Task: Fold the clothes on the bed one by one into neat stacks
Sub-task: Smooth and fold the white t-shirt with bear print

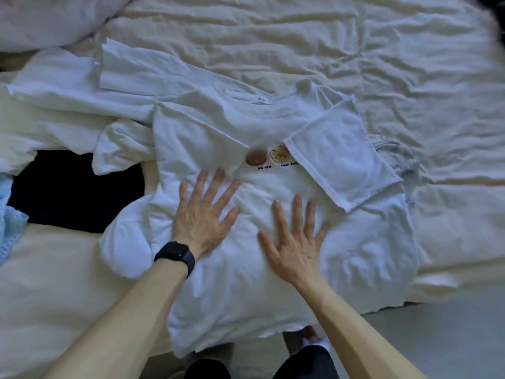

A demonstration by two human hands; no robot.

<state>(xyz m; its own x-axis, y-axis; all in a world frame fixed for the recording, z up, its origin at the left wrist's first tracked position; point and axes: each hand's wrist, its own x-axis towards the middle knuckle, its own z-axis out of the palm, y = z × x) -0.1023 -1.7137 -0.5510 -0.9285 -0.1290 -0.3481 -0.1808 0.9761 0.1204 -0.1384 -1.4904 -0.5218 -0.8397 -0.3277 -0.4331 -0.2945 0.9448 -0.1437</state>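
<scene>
A white T-shirt point(246, 283) with a small printed picture on its chest lies face up on the bed, collar away from me. Its right sleeve point(336, 160) is folded inward over the chest, and its left side is folded in too. My left hand point(203, 214), with a dark watch on the wrist, lies flat with spread fingers on the shirt's middle. My right hand point(295, 239) lies flat beside it, fingers spread, pressing the fabric. The shirt's hem hangs over the bed's near edge.
More white garments point(68, 86) lie spread at the left, partly under the shirt. A dark navy cloth point(73, 187) and a light blue lacy piece point(11, 222) sit at the left. A pillow point(41, 17) is at the top left. Rumpled cream sheet point(355, 50) covers the right.
</scene>
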